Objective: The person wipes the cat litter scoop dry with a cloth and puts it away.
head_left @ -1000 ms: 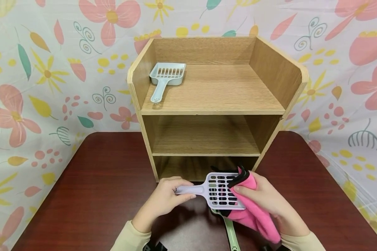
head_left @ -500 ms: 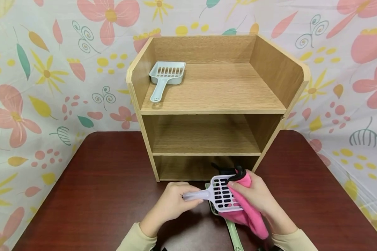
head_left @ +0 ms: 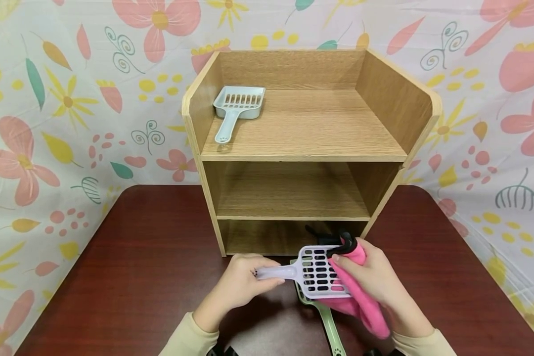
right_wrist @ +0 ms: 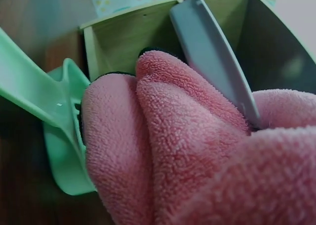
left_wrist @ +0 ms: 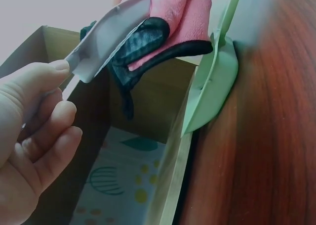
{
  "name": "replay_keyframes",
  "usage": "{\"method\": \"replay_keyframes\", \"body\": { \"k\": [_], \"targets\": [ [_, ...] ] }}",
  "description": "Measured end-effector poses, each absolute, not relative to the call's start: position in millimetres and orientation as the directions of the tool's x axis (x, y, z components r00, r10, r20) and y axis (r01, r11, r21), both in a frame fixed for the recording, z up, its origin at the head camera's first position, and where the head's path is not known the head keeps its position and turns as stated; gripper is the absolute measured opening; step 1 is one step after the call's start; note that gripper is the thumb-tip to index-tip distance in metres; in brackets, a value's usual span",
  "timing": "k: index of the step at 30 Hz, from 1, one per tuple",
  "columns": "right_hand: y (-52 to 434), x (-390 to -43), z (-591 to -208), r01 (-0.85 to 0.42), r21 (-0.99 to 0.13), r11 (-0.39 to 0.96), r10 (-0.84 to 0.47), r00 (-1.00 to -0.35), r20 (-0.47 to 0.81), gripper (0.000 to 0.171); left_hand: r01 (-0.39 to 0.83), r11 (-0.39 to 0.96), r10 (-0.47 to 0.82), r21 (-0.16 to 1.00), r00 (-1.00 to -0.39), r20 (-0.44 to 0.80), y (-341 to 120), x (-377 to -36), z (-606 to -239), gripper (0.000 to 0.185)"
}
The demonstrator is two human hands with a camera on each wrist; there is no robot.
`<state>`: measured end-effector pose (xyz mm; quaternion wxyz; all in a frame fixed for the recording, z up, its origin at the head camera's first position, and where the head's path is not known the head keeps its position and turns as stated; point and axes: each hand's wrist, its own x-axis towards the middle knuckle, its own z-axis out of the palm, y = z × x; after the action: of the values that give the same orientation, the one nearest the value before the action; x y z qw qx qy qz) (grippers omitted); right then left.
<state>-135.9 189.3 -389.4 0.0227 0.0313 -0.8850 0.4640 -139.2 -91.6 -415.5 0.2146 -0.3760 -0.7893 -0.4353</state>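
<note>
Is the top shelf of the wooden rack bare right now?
No: a pale blue slotted scoop lies at the left end of the top shelf in the head view.

A staged tabletop booth: floral backdrop (head_left: pixel 71 99) behind a wooden shelf (head_left: pixel 302 148).

Setting, head view. A dark reddish-brown wooden table with rounded far corners (head_left: pixel 138 257) fills the lower field. At its centre, toward 12 o'clock, stands a light oak-veneer three-tier shelf unit with raised side and back panels (head_left: pixel 409 106); its two lower compartments are open-fronted and shaded. A white fabric backdrop printed with pink flowers, yellow blooms and teal leaves (head_left: pixel 71 99) encloses the table from 9 o'clock through 12 to 3 o'clock, draping down past the table edges. Lighting is even and diffuse, casting only soft shadows inside the shelf unit.
</note>
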Motion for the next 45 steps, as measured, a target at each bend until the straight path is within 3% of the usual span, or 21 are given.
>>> {"method": "replay_keyframes", "body": {
  "k": [7, 11, 17, 22, 31, 41, 45],
  "targets": [
    [197.2, -132.3, -384.4, -0.057, -0.859, 0.508, 0.012, -0.997, 0.074, 0.032, 0.727, 0.336, 0.358, 0.598, -0.686, 0.633, -94.4, -137.9, -414.2, 0.018],
    [195.1, -133.5, -385.4, -0.035, -0.945, 0.324, -0.022, -0.999, 0.029, 0.035, 0.731, 0.322, 0.313, 0.601, -0.682, 0.661, -91.6, -137.6, -416.2, 0.017],
    [188.0, -135.0, -391.3, 0.014, -0.993, 0.113, -0.183, -0.983, -0.034, 0.030, 0.765, 0.304, 0.276, 0.568, -0.641, 0.716, -84.3, -136.6, -417.4, 0.020],
    [184.3, -135.9, -397.6, -0.008, -0.990, 0.140, -0.183, -0.983, -0.018, 0.035, 0.779, 0.320, 0.294, 0.539, -0.623, 0.725, -83.9, -136.2, -416.5, 0.019],
    [183.9, -135.0, -390.3, -0.041, -0.948, 0.315, -0.074, -0.997, 0.019, 0.036, 0.783, 0.342, 0.330, 0.519, -0.617, 0.714, -86.0, -136.0, -413.2, 0.018],
    [192.0, -132.2, -382.9, -0.060, -0.926, 0.372, -0.056, -0.998, 0.042, 0.037, 0.776, 0.347, 0.332, 0.527, -0.627, 0.705, -88.8, -138.5, -412.7, 0.018],
    [195.8, -132.5, -382.7, -0.071, -0.940, 0.333, -0.098, -0.994, 0.040, 0.037, 0.768, 0.341, 0.312, 0.542, -0.636, 0.706, -90.9, -138.6, -412.5, 0.018]
  ]
}}
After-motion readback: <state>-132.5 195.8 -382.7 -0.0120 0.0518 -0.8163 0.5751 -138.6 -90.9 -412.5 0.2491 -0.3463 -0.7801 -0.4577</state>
